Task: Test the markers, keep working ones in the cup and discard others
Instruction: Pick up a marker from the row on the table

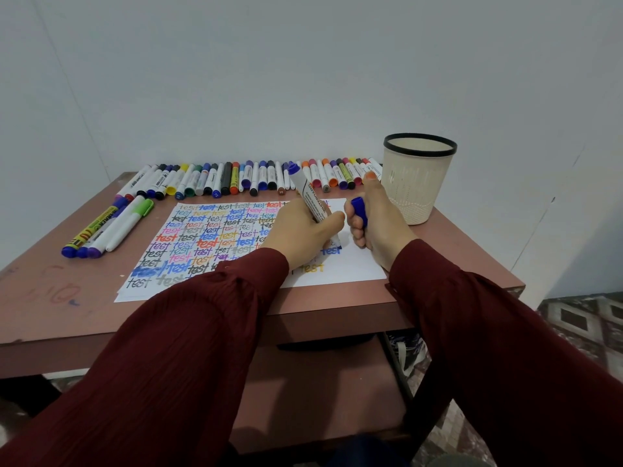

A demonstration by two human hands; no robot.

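brown table [50, 298]; left hand [300, 230] tight round blue marker [312, 200] on paper [350, 267], right hand [377, 224] round cap [359, 210]

At upper right, the plastic cup [418, 183] is showing a matt, woven-textured wall. Glossy plastic markers [236, 178] are lining the smooth, scuffed table [50, 291]. Matt paper [350, 267] is lying centre, and a crinkled cloth sleeve [168, 365] is filling the lower left.

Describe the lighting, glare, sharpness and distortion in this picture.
Head view: soft, even light, with only faint shadows on the paper; no harsh glare on the table; the writing reads sharp; wide-angle stretch makes the sleeves loom large at the bottom edge.
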